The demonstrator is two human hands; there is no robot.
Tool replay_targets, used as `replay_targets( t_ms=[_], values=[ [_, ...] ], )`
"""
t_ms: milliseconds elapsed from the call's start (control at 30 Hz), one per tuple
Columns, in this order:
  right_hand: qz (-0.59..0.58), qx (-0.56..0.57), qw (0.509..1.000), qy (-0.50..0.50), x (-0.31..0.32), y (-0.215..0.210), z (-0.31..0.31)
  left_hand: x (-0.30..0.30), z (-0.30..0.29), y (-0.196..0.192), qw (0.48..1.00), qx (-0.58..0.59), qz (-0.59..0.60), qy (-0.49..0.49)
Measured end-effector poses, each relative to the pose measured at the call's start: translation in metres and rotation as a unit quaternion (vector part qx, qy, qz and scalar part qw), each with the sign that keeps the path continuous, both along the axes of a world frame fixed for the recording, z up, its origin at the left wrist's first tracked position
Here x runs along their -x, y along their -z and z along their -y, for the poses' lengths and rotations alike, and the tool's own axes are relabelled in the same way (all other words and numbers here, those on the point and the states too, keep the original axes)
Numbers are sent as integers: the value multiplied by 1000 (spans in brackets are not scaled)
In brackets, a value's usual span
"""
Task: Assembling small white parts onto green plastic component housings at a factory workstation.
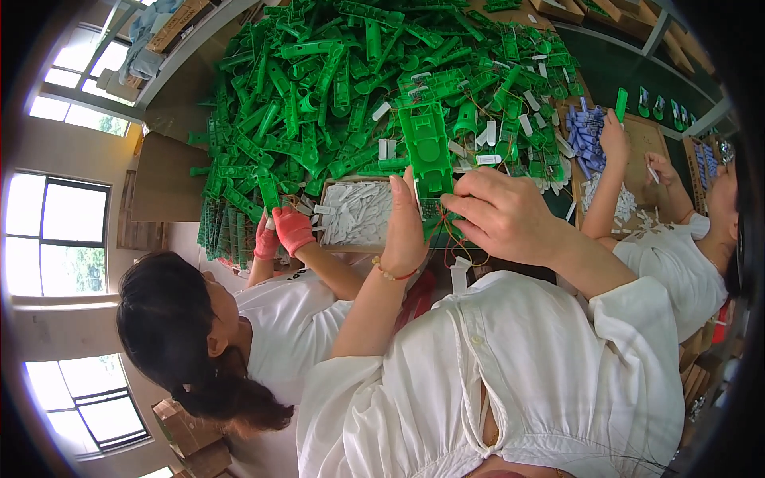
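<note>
White sleeves (510,358) before green-heaped table (171,187) (windows (52,231) left)

We see daylight pouring through tall framed windows (56,231) along a pale wall (60,147). Cardboard boxes (195,442) are stacked beneath them, and more boxes (179,17) sit on a shelf.

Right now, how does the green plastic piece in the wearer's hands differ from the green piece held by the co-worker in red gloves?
The wearer's green housing is broad and flat, with red wires trailing below; the co-worker's green strip is narrow, and no wires show on it. The housing is held by a bare left hand and bare right hand; the strip by red gloves. Both match the green parts pile.
</note>
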State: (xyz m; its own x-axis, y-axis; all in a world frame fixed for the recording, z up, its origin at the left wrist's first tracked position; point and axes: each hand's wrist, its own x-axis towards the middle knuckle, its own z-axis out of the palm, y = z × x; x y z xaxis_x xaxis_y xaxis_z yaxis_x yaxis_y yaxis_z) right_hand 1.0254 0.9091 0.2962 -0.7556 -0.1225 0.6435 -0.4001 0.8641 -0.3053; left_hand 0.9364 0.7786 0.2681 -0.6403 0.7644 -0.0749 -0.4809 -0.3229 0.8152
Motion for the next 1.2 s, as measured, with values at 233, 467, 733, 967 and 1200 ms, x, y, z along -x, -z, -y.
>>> replay_targets(
  t_ms=[233,467,733,967,1200],
  values=[
    [56,114,992,5,-3,27,-9,0,2,18,993,82,-75,46],
    [282,170,943,51,29,114,-29,28,-11,137,980,174,-101,-2],
    [305,-17,937,167,38,175,-5,24,-21,165,850,417,-293,-130],
    [175,172,954,174,33,211,-58,32,-14,146,969,160,-151,-110],
    [302,560,758,-144,37,135,-45,15,-25,92,962,135,-233,-39]
  ],
)
